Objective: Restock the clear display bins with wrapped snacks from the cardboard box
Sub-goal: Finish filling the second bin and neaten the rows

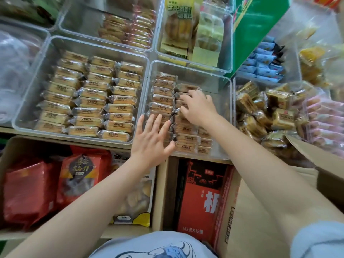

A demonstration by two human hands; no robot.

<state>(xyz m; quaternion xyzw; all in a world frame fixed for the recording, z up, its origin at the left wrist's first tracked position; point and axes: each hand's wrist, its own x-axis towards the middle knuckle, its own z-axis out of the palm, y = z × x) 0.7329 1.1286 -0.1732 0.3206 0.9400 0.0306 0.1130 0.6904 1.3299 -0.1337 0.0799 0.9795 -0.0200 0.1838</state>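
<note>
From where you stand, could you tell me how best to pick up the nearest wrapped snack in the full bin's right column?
Pinch the wrapped snack across its long sides from above. It lies flat at the full bin's near wall, packed end to end with its neighbour, so only its top is open.

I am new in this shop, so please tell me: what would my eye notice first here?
Both hands, the left hand and the right hand, lie on wrapped snacks in the half-filled middle bin. To its left, a large bin holds neat rows of similar snacks.
</note>
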